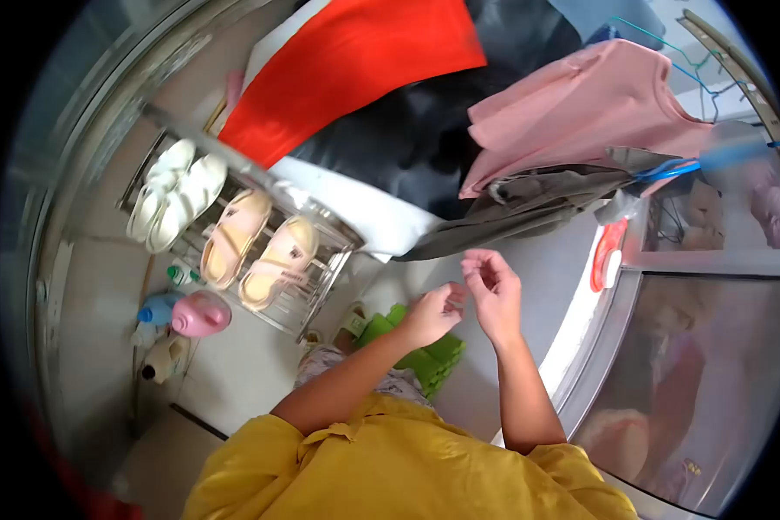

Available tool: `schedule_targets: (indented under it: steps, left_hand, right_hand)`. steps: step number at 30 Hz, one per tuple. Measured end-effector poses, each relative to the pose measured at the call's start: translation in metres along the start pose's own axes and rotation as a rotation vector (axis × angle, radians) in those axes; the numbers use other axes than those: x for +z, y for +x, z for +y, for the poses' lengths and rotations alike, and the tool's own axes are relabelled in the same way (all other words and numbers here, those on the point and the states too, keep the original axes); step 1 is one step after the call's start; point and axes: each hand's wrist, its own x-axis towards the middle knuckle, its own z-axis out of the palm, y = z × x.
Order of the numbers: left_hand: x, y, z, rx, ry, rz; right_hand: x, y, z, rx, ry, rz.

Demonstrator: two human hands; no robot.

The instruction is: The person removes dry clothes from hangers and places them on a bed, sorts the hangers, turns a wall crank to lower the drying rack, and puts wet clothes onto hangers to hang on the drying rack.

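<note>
My left hand (434,314) and my right hand (493,290) are raised close together in front of my yellow shirt (399,468), with a small gap between them. The fingers of both are curled, and nothing shows clearly in either. Just above them hang dark grey-brown trousers (529,206), nearest to my right hand but apart from it. A pink top (581,108) hangs behind the trousers on the upper right. A green textured object (433,360) lies below my hands, partly hidden by my left forearm.
A metal rack (308,321) on the left holds white sandals (178,195) and beige sandals (273,264). Beside it stand pink (201,314) and blue (158,308) bottles. Red cloth (373,65) and black cloth (407,139) hang above. A glass-fronted cabinet (693,381) stands right.
</note>
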Motion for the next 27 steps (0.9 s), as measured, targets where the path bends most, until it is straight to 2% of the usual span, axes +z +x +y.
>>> schedule_targets:
  steps: [1,4,7,8,11,15,16,17,18,20,21,22,24,26,27]
  left_hand:
    - [-0.005,-0.013,0.003,-0.015,-0.006,0.028]
    - [-0.04,-0.067,0.038,-0.04,0.107,-0.088]
    - [-0.082,-0.148,0.062,-0.132,0.059,0.0]
    - [-0.097,-0.176,0.047,-0.122,0.017,0.028]
    - [-0.15,-0.266,0.044,-0.127,-0.085,0.154]
    - [-0.2,-0.385,0.078,-0.116,-0.127,0.446]
    - [-0.208,-0.414,0.082,-0.079,0.033,0.509]
    - [-0.21,-0.442,0.107,-0.157,0.181,0.467]
    - [-0.213,-0.475,0.144,-0.243,0.322,0.417]
    - [-0.206,-0.536,0.205,-0.156,0.358,0.33]
    - [-0.195,-0.562,0.224,-0.308,0.26,0.328]
    - [-0.185,-0.583,0.24,-0.283,0.205,0.362]
    - [-0.162,-0.618,0.259,-0.067,0.024,0.52]
    - [-0.145,-0.638,0.264,0.338,-0.205,0.738]
    - [-0.137,-0.644,0.265,0.582,-0.293,0.816]
  right_hand:
    - [0.009,-0.011,-0.009,0.019,0.027,-0.076]
    - [0.049,-0.05,-0.03,0.07,0.041,-0.202]
    - [0.095,-0.093,-0.042,0.024,0.179,-0.324]
    - [0.114,-0.108,-0.047,0.018,0.231,-0.377]
    - [0.188,-0.149,-0.057,0.025,0.338,-0.562]
    - [0.291,-0.207,-0.098,-0.011,0.49,-0.881]
    - [0.309,-0.22,-0.118,-0.22,0.494,-1.029]
    - [0.321,-0.23,-0.137,-0.436,0.505,-1.166]
    - [0.334,-0.242,-0.157,-0.482,0.593,-1.356]
    - [0.349,-0.272,-0.211,-0.547,0.825,-1.698]
    - [0.351,-0.29,-0.234,-0.57,0.848,-1.745]
    - [0.352,-0.308,-0.256,-0.603,0.983,-1.891]
    - [0.361,-0.338,-0.288,-0.643,1.136,-2.101]
    - [0.37,-0.361,-0.313,-0.873,1.35,-2.301]
    - [0.372,-0.371,-0.32,-0.883,1.378,-2.365]
